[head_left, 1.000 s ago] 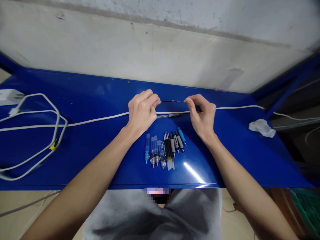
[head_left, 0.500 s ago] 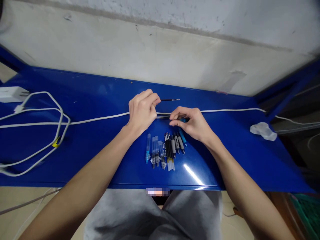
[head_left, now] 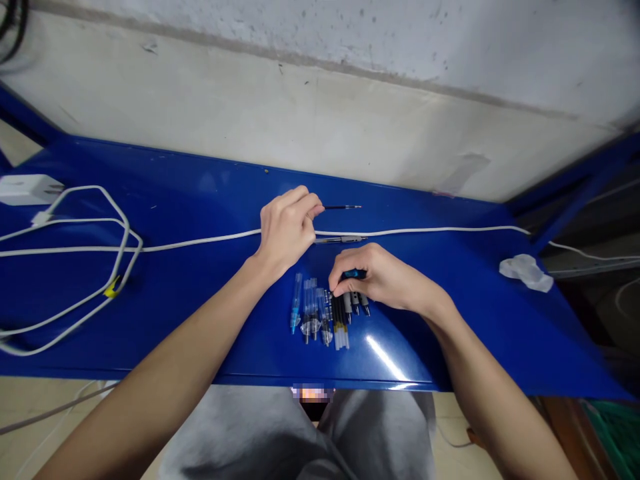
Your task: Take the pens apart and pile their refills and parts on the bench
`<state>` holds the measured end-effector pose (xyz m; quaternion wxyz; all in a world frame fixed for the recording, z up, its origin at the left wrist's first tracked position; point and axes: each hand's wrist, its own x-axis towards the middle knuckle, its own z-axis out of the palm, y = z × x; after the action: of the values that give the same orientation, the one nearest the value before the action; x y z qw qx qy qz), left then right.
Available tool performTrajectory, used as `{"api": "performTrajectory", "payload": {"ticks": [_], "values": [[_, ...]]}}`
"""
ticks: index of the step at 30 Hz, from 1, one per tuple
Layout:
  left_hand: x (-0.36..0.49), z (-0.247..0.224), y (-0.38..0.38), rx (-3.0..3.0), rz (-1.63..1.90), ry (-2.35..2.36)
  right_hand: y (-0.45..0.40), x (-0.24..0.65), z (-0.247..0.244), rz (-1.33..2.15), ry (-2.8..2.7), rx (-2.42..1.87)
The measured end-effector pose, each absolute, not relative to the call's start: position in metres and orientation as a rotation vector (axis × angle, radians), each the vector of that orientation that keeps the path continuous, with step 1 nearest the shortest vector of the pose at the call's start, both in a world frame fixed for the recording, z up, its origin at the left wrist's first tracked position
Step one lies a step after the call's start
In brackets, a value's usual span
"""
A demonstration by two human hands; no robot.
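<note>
My left hand [head_left: 287,229] pinches a thin black pen refill [head_left: 343,207], held level above the blue table [head_left: 200,293] with its tip pointing right. My right hand [head_left: 380,277] rests low over a row of pen parts [head_left: 325,312], fingertips on the dark grip pieces, with a small blue piece [head_left: 354,273] tucked under the fingers. Clear barrels lie at the left of the row, black refills and grey grips at the right. Another dark pen piece [head_left: 345,239] lies beside the white cable.
A white cable [head_left: 190,241] runs across the table left to right and loops at the left near a white charger [head_left: 25,189]. A crumpled white wad [head_left: 526,272] lies at the right. A pale wall stands behind the table.
My right hand has moved from beside the refill tip down toward me onto the row of pen parts. The left hand has kept the refill in place.
</note>
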<state>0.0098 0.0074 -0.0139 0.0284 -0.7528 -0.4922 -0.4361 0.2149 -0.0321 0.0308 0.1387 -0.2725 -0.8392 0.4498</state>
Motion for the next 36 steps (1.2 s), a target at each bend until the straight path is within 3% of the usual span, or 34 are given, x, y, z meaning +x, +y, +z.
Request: {"api": "performTrajectory", "payload": {"ticks": [28,36], "values": [[0.010,-0.013,0.007,-2.354,-1.317,-1.550,-0.035,0.207,0.024,1.159,-2.488,-0.784],[0.009,-0.012,0.007,-2.342,-1.152,-1.439,-0.025,0.243,0.033,0.734,-2.242,-1.433]]}}
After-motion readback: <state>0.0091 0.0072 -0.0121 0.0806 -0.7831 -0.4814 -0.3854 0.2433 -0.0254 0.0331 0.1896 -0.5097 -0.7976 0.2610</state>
